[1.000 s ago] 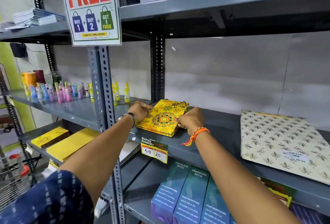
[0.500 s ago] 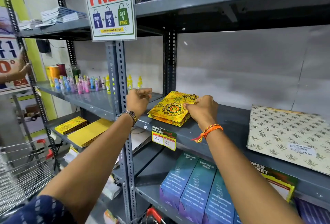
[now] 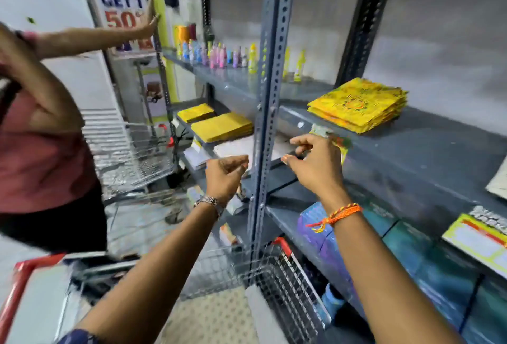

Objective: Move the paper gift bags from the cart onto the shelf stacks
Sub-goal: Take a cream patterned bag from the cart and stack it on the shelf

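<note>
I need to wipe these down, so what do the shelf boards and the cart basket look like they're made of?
The shelf looks like grey painted sheet metal: smooth, a dull sheen, bolted to perforated uprights. The cart basket looks like bare or plated steel wire mesh with a red, probably plastic, rim.

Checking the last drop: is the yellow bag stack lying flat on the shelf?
Yes, flat: the yellow bag stack lies on the shelf, both hands clear.

Yellow patterned paper gift bags (image 3: 358, 105) lie flat in a neat stack on the grey metal shelf (image 3: 428, 149), near its front edge.
</note>
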`<action>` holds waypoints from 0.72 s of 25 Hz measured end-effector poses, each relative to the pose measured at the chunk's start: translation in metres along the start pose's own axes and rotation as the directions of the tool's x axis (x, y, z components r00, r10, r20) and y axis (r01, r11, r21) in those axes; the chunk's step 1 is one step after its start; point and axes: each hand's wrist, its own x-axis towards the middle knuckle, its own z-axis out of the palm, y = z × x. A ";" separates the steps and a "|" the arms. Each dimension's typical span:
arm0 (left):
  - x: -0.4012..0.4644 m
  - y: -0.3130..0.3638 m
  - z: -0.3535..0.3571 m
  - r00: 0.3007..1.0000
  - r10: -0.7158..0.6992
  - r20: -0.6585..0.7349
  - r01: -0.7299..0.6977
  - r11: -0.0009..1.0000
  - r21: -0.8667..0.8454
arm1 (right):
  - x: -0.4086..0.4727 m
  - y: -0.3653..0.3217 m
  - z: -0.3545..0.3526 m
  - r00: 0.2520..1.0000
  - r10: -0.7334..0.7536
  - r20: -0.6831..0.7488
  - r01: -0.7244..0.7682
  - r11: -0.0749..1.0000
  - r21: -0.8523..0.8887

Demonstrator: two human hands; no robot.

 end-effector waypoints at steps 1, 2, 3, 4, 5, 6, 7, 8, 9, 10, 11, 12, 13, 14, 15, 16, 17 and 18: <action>-0.014 -0.029 -0.015 0.996 -0.080 -0.041 0.080 0.997 0.009 | -0.011 0.010 0.019 0.997 0.004 0.077 -0.004 1.000 -0.003; -0.030 -0.059 -0.029 0.982 -0.170 -0.085 0.172 0.985 0.017 | -0.023 0.022 0.038 0.986 0.017 0.166 -0.016 1.000 -0.009; -0.046 -0.091 -0.042 0.954 -0.270 -0.132 0.273 0.962 0.002 | -0.035 0.037 0.060 0.966 0.034 0.256 -0.031 0.999 -0.018; -0.063 -0.122 -0.054 0.906 -0.384 -0.177 0.383 0.923 -0.038 | -0.048 0.052 0.081 0.937 0.058 0.345 -0.051 0.998 -0.031; -0.081 -0.151 -0.065 0.849 -0.484 -0.214 0.476 0.875 -0.089 | -0.061 0.069 0.102 0.899 0.090 0.430 -0.073 0.996 -0.054; -0.099 -0.175 -0.073 0.787 -0.573 -0.230 0.558 0.819 -0.131 | -0.071 0.087 0.119 0.858 0.119 0.500 -0.084 0.992 -0.091; -0.116 -0.200 -0.081 0.712 -0.661 -0.238 0.639 0.750 -0.171 | -0.083 0.106 0.138 0.810 0.147 0.567 -0.078 0.986 -0.144; -0.133 -0.228 -0.089 0.631 -0.732 -0.257 0.703 0.680 -0.208 | -0.097 0.128 0.160 0.756 0.173 0.631 -0.061 0.979 -0.195; -0.150 -0.254 -0.096 0.529 -0.802 -0.279 0.772 0.591 -0.236 | -0.110 0.148 0.181 0.699 0.198 0.688 -0.046 0.971 -0.233; -0.170 -0.280 -0.103 0.411 -0.860 -0.303 0.833 0.489 -0.260 | -0.125 0.169 0.201 0.634 0.221 0.741 -0.036 0.966 -0.258; -0.188 -0.306 -0.108 0.313 -0.898 -0.309 0.867 0.403 -0.294 | -0.140 0.191 0.222 0.566 0.245 0.788 -0.021 0.959 -0.283; -0.205 -0.327 -0.111 0.224 -0.922 -0.316 0.892 0.325 -0.316 | -0.154 0.211 0.242 0.501 0.265 0.823 0.009 0.950 -0.311; -0.219 -0.344 -0.111 0.170 -0.938 -0.301 0.903 0.271 -0.334 | -0.165 0.228 0.260 0.442 0.286 0.850 0.047 0.939 -0.340; -0.229 -0.358 -0.110 0.141 -0.953 -0.269 0.909 0.232 -0.346 | -0.175 0.245 0.279 0.387 0.299 0.872 0.082 0.931 -0.356; -0.237 -0.373 -0.108 0.124 -0.956 -0.266 0.911 0.215 -0.351 | -0.182 0.260 0.297 0.342 0.310 0.887 0.114 0.924 -0.366; -0.242 -0.388 -0.104 0.078 -0.955 -0.285 0.899 0.191 -0.394 | -0.187 0.274 0.312 0.308 0.316 0.897 0.150 0.915 -0.374; -0.245 -0.396 -0.102 0.021 -0.967 -0.253 0.878 0.139 -0.458 | -0.191 0.286 0.328 0.281 0.321 0.904 0.195 0.904 -0.381; -0.248 -0.407 -0.100 -0.040 -0.972 -0.231 0.840 0.092 -0.535 | -0.193 0.298 0.344 0.261 0.325 0.909 0.241 0.890 -0.387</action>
